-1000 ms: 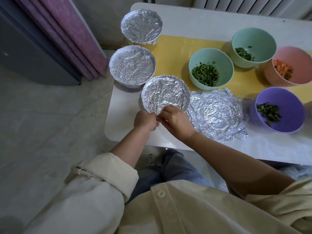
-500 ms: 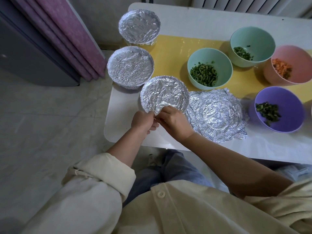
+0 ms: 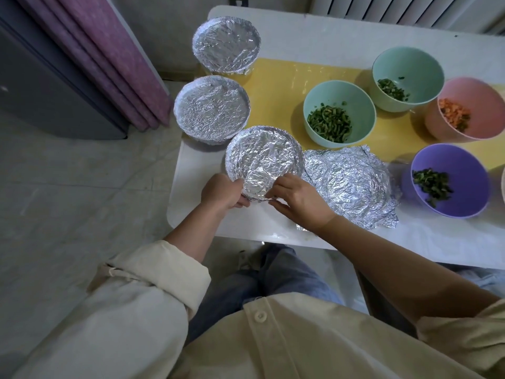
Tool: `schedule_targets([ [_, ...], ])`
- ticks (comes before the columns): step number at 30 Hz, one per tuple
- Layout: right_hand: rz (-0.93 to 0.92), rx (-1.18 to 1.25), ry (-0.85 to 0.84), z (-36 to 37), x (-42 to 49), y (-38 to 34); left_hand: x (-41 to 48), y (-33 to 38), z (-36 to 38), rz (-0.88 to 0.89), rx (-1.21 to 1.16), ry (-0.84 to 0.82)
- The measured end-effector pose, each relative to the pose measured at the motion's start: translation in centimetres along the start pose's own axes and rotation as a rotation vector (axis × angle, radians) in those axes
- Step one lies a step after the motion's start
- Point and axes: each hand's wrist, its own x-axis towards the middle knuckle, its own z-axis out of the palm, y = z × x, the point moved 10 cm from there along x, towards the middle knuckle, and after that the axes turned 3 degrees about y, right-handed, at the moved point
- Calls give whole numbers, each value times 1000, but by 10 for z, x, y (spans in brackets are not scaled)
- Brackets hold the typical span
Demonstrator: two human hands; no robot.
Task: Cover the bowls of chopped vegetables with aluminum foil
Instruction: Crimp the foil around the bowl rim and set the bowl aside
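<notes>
A foil-covered bowl (image 3: 263, 158) sits near the table's front edge. My left hand (image 3: 222, 191) grips its near-left rim, fingers curled over the foil. My right hand (image 3: 299, 199) pinches the foil at the near-right rim. Two more foil-covered bowls (image 3: 211, 110) (image 3: 226, 45) stand behind it on the left. A crumpled loose foil sheet (image 3: 352, 184) lies just right of my right hand. Uncovered bowls hold chopped vegetables: a teal bowl (image 3: 340, 101), a second teal bowl (image 3: 410, 67), a pink bowl (image 3: 475, 99) and a purple bowl (image 3: 459, 170).
The white table (image 3: 437, 242) carries a yellow mat (image 3: 276, 86) under the back bowls. A purple curtain (image 3: 109, 58) and a dark cabinet (image 3: 41, 91) stand left of the table. A white radiator (image 3: 396, 9) runs behind it. My knees are under the front edge.
My two hands have moved apart along the near rim of the front bowl, from pinching together at one spot to gripping either side.
</notes>
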Motion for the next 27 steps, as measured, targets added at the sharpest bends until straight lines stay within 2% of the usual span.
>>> schedule_targets([
  [4, -1, -9, 8, 4, 6, -4, -5, -3, -7, 19, -26, 119],
  [8, 31, -3, 11, 8, 9, -9, -19, -11, 5, -5, -145, 150],
  [12, 32, 6, 19, 9, 10, -14, -16, -15, 6, -23, -153, 209],
  [17, 58, 15, 25, 7, 3, -13, -16, -10, 8, -13, -124, 188],
  [22, 71, 3, 18, 8, -7, -9, -26, -16, 28, -98, -151, 16],
  [27, 85, 15, 52, 7, -6, -15, -25, -8, 32, -94, -154, 11],
])
